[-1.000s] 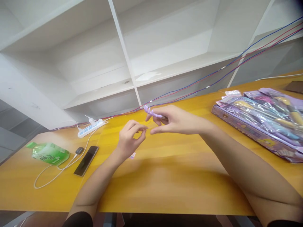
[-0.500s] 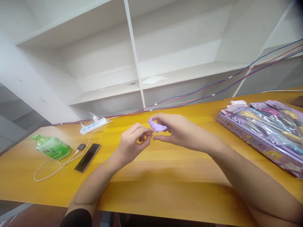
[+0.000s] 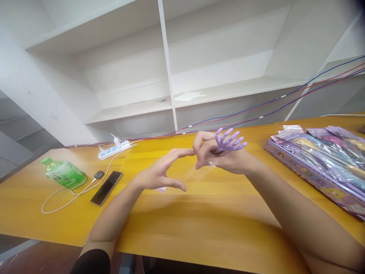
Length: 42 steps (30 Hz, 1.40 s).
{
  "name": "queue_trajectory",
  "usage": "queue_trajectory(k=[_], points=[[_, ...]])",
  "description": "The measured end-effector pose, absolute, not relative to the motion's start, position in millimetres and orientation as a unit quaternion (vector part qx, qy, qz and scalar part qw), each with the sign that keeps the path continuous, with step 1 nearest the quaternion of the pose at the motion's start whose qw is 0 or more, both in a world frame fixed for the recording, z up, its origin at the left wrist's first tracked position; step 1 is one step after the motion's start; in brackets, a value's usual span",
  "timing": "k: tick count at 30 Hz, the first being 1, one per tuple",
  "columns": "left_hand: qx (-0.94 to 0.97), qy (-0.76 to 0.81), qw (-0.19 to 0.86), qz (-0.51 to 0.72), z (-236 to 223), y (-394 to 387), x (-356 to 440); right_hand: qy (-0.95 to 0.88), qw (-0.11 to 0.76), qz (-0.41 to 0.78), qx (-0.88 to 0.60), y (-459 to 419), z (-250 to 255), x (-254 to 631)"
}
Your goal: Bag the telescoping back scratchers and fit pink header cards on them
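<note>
My right hand is closed round a purple back scratcher. Its claw-shaped head, with several curved prongs, sticks up past the hand, while the rest is hidden in the fist. A shiny, clear bit shows at the palm, too small to identify. My left hand is open, thumb and fingers spread wide, its fingertips at the fingers of the right hand. Behind the left thumb, a small pink-and-white printed piece lies on the yellow wooden table.
At right, a printed purple box holds several clear-wrapped items. On the left are a green bottle, a phone, a white cable with a black plug piece, and a power strip. White shelving and coloured wires stand behind.
The right hand has turned over and curled, so the purple claw now points up and right. My left hand has opened from a pinch, uncovering the printed piece. The view has shifted slightly.
</note>
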<state>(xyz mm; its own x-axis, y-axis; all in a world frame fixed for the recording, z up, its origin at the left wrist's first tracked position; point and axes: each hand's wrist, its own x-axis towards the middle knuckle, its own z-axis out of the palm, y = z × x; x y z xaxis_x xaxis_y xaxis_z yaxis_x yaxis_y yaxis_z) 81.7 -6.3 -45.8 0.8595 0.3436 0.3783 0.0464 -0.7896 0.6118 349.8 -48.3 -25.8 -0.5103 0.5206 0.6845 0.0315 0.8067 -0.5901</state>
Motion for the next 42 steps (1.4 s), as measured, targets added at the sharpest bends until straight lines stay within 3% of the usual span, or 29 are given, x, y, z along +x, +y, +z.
queue_trajectory(k=[5,9,16,26,31,36,42], points=[[0.838,0.042,0.489,0.237,-66,-4,94,-0.796,0.434,0.395,-0.148,-48,-30,346],[0.821,0.060,0.526,0.216,-64,-12,98,-0.796,0.430,0.384,-0.184,-46,-33,345],[0.868,0.180,0.352,0.300,-42,-27,89,-0.823,0.439,0.286,-0.221,-44,-30,349],[0.902,0.196,0.137,0.360,-21,-36,78,-0.838,0.446,0.162,-0.269,-42,-31,353],[0.901,0.196,0.065,0.380,-25,-36,80,-0.841,0.435,0.159,-0.281,-50,-26,353],[0.893,0.204,0.026,0.399,-24,-31,77,-0.818,0.360,0.217,-0.392,-76,-13,368],[0.895,0.181,0.000,0.408,-21,-27,73,-0.823,0.381,0.157,-0.391,-100,0,378]])
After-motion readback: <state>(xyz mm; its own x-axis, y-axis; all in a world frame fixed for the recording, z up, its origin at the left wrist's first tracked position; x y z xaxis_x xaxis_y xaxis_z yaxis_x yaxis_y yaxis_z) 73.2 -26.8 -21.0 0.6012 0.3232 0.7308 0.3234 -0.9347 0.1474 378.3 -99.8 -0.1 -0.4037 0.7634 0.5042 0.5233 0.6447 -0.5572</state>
